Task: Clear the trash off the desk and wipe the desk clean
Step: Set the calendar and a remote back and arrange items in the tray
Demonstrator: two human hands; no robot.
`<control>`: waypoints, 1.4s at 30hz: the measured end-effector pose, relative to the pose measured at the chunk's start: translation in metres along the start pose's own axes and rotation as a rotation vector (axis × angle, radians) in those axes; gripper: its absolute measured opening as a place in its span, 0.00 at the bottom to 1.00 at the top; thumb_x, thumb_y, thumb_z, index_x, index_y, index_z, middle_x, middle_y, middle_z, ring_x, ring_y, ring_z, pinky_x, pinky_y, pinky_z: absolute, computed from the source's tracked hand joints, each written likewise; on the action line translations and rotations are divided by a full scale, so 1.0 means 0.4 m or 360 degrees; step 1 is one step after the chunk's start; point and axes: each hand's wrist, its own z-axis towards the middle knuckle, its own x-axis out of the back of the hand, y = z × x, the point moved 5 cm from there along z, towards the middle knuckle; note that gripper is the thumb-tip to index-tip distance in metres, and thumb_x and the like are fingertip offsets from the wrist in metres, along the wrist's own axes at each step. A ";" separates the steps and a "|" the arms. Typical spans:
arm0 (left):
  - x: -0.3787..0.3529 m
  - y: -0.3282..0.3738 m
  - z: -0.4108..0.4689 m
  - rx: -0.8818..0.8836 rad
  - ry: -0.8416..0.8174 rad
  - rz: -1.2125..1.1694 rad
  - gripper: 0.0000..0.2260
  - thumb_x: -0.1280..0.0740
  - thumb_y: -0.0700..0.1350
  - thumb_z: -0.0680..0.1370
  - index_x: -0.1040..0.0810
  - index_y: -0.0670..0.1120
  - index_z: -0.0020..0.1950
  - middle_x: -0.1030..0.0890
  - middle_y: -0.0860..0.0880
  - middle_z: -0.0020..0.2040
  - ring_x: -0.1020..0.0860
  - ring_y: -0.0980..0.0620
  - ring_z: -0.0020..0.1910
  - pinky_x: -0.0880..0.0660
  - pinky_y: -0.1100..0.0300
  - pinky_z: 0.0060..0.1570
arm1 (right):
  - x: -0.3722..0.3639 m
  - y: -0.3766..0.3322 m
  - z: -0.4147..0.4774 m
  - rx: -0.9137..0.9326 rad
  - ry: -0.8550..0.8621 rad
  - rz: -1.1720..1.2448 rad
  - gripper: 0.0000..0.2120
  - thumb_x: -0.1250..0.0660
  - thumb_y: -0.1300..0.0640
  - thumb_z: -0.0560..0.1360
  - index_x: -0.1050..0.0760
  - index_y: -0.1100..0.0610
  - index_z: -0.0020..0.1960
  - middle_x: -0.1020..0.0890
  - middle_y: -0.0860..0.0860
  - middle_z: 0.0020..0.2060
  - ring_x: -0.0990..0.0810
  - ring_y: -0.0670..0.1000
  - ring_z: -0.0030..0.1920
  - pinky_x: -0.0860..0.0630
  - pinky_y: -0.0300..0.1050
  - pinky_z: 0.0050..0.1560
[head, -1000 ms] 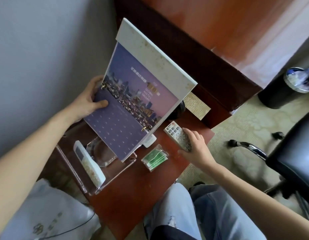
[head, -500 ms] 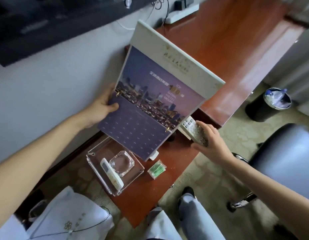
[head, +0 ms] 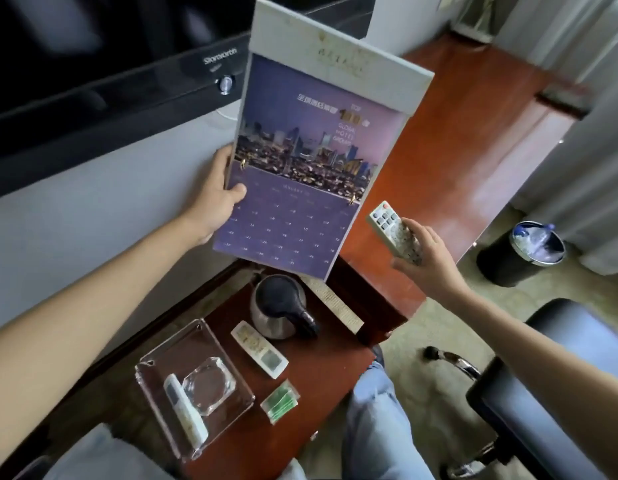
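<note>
My left hand [head: 216, 199] grips the left edge of a large purple wall calendar [head: 311, 161] with a white top band, holding it up in the air above the low table. My right hand [head: 429, 258] holds a white TV remote [head: 392, 233] to the right of the calendar, over the edge of the long red-brown desk [head: 474, 133]. Below, the low red-brown side table [head: 311, 386] carries a dark kettle [head: 280, 306], a white remote [head: 259, 348], a green packet [head: 280, 401] and a clear acrylic tray [head: 155, 372] with a glass ashtray [head: 209, 382] and another remote [head: 184, 410].
A television [head: 93, 71] hangs on the wall at upper left. A black trash bin [head: 522, 254] with plastic inside stands on the floor at right. A black office chair [head: 557, 375] sits at lower right. A white bag [head: 93, 459] lies at the bottom left.
Both hands have risen: the calendar is lifted higher off the low table, uncovering the kettle and a white remote, and the TV remote has been carried up toward the long desk.
</note>
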 end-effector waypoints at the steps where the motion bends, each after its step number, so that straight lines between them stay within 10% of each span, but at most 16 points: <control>1: -0.017 0.001 0.026 -0.0008 0.0022 0.0006 0.25 0.44 0.28 0.77 0.41 0.47 0.71 0.29 0.49 0.63 0.29 0.51 0.62 0.34 0.52 0.65 | 0.009 0.017 0.028 0.0033 -0.0032 -0.0012 0.36 0.27 0.59 0.68 0.38 0.56 0.72 0.28 0.55 0.61 0.31 0.55 0.60 0.33 0.48 0.60; 12: -0.196 -0.019 0.280 0.0063 0.0415 -0.0020 0.24 0.40 0.36 0.69 0.34 0.60 0.60 0.25 0.52 0.57 0.27 0.54 0.55 0.32 0.53 0.60 | 0.099 0.247 0.406 0.0243 -0.0351 -0.0078 0.36 0.25 0.59 0.67 0.36 0.59 0.70 0.26 0.56 0.61 0.30 0.57 0.60 0.37 0.43 0.58; 21: -0.294 -0.049 0.365 0.0211 0.0741 -0.0082 0.19 0.43 0.29 0.75 0.35 0.46 0.62 0.28 0.57 0.50 0.31 0.59 0.45 0.34 0.64 0.47 | 0.109 0.291 0.580 0.0289 -0.0401 0.0046 0.35 0.26 0.59 0.68 0.36 0.57 0.71 0.26 0.54 0.60 0.30 0.55 0.60 0.35 0.44 0.58; 29: -0.298 -0.149 0.321 0.0352 0.0878 0.0017 0.23 0.40 0.32 0.76 0.41 0.40 0.70 0.33 0.41 0.67 0.32 0.46 0.64 0.37 0.48 0.69 | 0.063 0.309 0.601 0.0344 -0.0449 0.0015 0.35 0.26 0.56 0.68 0.37 0.55 0.71 0.27 0.53 0.60 0.31 0.54 0.60 0.36 0.42 0.59; 36: -0.313 -0.166 0.328 0.0489 0.0949 0.0189 0.14 0.40 0.30 0.76 0.37 0.34 0.60 0.31 0.35 0.46 0.37 0.54 0.42 0.30 0.54 0.54 | 0.022 0.349 0.690 0.0202 -0.0436 0.0015 0.33 0.26 0.54 0.68 0.35 0.57 0.70 0.27 0.55 0.61 0.30 0.54 0.61 0.33 0.46 0.61; 42: -0.290 -0.179 0.379 0.0557 0.1025 0.0162 0.17 0.40 0.30 0.76 0.39 0.53 0.44 0.39 0.49 0.41 0.40 0.55 0.37 0.40 0.60 0.38 | -0.031 0.311 0.864 0.0144 -0.0428 0.0141 0.33 0.27 0.53 0.68 0.36 0.58 0.69 0.28 0.56 0.60 0.30 0.55 0.61 0.33 0.45 0.61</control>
